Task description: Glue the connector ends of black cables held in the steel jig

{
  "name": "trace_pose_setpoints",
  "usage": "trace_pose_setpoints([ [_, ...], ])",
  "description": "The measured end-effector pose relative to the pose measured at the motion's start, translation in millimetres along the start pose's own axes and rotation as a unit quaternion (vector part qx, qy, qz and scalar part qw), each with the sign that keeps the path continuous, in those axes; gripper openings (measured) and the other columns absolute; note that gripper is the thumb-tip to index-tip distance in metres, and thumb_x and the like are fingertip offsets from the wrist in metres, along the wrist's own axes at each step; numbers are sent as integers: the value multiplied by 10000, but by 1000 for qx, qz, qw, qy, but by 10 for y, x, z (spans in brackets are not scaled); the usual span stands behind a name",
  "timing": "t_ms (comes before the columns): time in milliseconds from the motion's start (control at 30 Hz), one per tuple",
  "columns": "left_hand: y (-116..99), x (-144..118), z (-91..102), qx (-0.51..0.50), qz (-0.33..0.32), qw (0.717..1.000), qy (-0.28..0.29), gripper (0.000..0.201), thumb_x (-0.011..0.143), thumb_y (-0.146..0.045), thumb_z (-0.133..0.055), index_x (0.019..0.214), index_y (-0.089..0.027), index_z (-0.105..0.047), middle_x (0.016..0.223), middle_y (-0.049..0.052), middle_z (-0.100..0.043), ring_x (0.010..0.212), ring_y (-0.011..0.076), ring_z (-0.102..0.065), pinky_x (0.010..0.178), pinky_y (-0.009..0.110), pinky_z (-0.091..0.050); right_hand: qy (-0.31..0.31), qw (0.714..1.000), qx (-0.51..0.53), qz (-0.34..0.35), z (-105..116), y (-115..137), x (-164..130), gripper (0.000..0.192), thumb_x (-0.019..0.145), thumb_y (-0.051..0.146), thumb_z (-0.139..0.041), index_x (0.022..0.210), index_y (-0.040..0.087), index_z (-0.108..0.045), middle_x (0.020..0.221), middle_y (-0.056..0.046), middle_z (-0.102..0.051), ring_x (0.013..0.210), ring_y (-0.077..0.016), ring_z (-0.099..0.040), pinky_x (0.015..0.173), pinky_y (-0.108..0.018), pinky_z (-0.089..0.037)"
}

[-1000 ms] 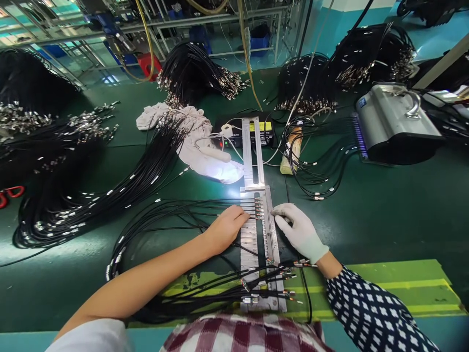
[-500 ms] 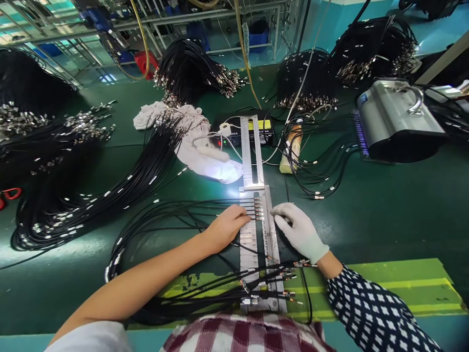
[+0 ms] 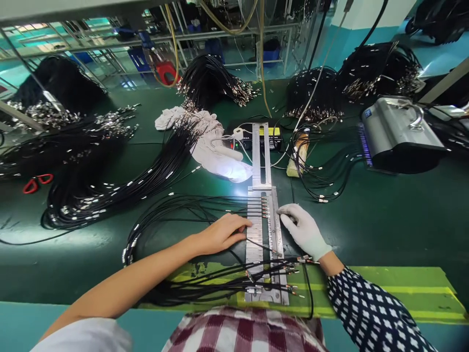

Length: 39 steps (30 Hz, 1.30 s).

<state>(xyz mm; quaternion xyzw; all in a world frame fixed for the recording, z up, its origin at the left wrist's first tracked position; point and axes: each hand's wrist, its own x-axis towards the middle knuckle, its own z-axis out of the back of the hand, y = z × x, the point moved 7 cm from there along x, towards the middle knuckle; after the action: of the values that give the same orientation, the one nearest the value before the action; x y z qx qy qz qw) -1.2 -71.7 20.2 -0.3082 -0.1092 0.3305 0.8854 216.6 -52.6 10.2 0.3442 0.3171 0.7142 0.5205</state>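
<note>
My bare left hand (image 3: 223,234) is over the left side of a slotted metal jig (image 3: 255,234), its thumb and index finger apart. By its thumb, a loose black cable (image 3: 262,245) slants across the jig. Several cables with stripped, coloured wire ends (image 3: 264,208) lie side by side in the jig's upper slots. My right hand (image 3: 304,230), in a white glove, has its fingers curled with the tips against the jig's right edge; anything between them is hidden. A bundle of black cables (image 3: 227,283) with loose ends crosses the jig's near end.
Behind the jig stands a black power box (image 3: 240,144) beside a white cloth-wrapped lamp (image 3: 220,164) that glows. Cable piles (image 3: 216,78) line the back. A silver blower-like machine (image 3: 403,132) is at right, red-handled scissors (image 3: 37,183) at left. Yellow-green tape (image 3: 370,293) runs along the front edge.
My left hand has moved off the slotted cables, down the jig toward me, and its fingers have spread. My right hand stays at the jig's right edge. The camera view has shifted.
</note>
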Motion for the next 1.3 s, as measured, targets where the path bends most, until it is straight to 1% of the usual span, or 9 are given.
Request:
trace_pose_setpoints([
  [133, -23, -172, 86, -71, 35, 996, 35, 193, 979, -303, -473, 955, -182, -621, 930, 48, -615, 889, 169, -555, 834, 290, -440, 0, 1000, -2, 5, -10, -36, -2, 182, 913, 264, -498, 947, 222, -671, 1014, -57, -672, 969, -212, -623, 879, -358, -492],
  [233, 75, -244, 154, -102, 103, 989, -24, 155, 963, -265, -478, 910, -182, -596, 896, 26, -601, 818, 149, -563, 753, 262, -455, 1, 1000, -4, 10, -25, -57, 1, 192, 917, 276, -490, 950, 217, -669, 1015, -62, -669, 967, -212, -618, 873, -360, -491],
  [300, 106, -247, 194, -54, 119, 988, -87, 163, 971, -231, -430, 923, -181, -578, 905, 34, -591, 842, 162, -554, 774, 286, -456, -4, 1000, -2, 13, -25, -64, -3, 192, 918, 279, -489, 946, 215, -668, 1007, -66, -670, 959, -211, -618, 880, -362, -491],
  [433, 23, -96, 72, 76, 84, 985, -133, 200, 976, -182, -372, 1040, -184, -561, 1022, 81, -588, 961, 221, -515, 856, 380, -436, -15, 1000, 5, 21, -25, -75, -18, 188, 920, 268, -484, 933, 216, -664, 981, -67, -670, 944, -207, -621, 877, -350, -499],
  [600, -117, 150, -166, 59, 30, 992, -104, 199, 970, -173, -386, 1114, -204, -520, 1086, 79, -570, 994, 229, -495, 889, 400, -426, -15, 1000, 9, 19, -27, -87, -31, 168, 914, 241, -490, 933, 219, -655, 969, -59, -668, 936, -202, -624, 853, -326, -499],
  [900, -192, 120, -25, -100, 33, 994, -24, 172, 895, -126, -508, 1040, -217, -511, 1064, 40, -539, 965, 172, -506, 880, 296, -442, -9, 1000, 15, 11, -37, -124, -39, 160, 918, 231, -485, 939, 221, -643, 986, -55, -654, 941, -198, -614, 849, -319, -484],
  [1000, -88, 79, -11, -112, 31, 992, -49, 89, 931, -179, -503, 994, -206, -559, 996, 38, -566, 921, 164, -524, 841, 284, -444, -8, 1000, 13, 7, -35, -124, -34, 165, 918, 235, -485, 944, 217, -647, 987, -56, -655, 935, -197, -615, 841, -320, -486],
  [1133, 99, 76, 21, -71, 20, 990, -123, 241, 1002, -273, -407, 1025, -203, -636, 935, 60, -629, 909, 176, -546, 827, 300, -441, -4, 1000, 12, 6, -27, -100, -36, 171, 922, 238, -484, 942, 212, -652, 984, -59, -659, 942, -198, -621, 850, -323, -491],
  [1300, 157, 164, 58, -51, 12, 991, -124, 311, 1005, -288, -387, 1071, -217, -682, 919, 63, -678, 871, 175, -585, 796, 296, -466, -9, 1000, 8, 13, -8, -69, -36, 177, 921, 240, -484, 935, 218, -660, 973, -61, -667, 934, -203, -629, 857, -335, -502],
])
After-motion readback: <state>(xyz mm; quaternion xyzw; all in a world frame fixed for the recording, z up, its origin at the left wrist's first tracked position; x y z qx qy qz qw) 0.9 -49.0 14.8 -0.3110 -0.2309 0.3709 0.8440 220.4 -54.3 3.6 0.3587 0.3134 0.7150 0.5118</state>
